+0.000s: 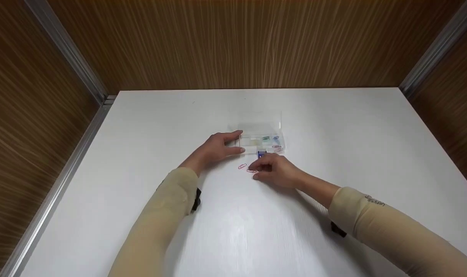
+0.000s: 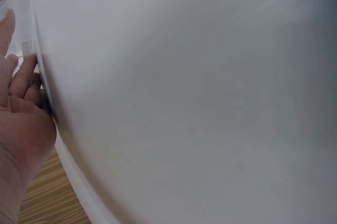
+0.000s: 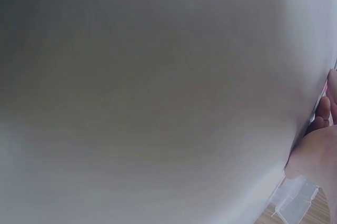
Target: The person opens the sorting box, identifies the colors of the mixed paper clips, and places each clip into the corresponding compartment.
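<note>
A clear plastic compartment box [image 1: 261,135] lies on the white table [image 1: 333,127] with its lid folded back. Several coloured paper clips sit in its cells. My left hand [image 1: 233,142] holds the box's left end between thumb and forefinger; the left wrist view shows those fingers [image 2: 21,81] against the clear plastic [image 2: 23,50]. My right hand [image 1: 258,172] rests in front of the box with curled fingers pinching a pink paper clip [image 1: 251,170] on the table. A second pink clip [image 1: 241,166] lies loose just left of it. A small blue piece [image 1: 261,154] shows at the box's front edge.
Wood-grain walls with metal corner strips [image 1: 70,57] close in the table on three sides. The right wrist view is mostly bare table [image 3: 158,103], with the hand [image 3: 321,155] and a corner of the box [image 3: 295,203] at its right edge.
</note>
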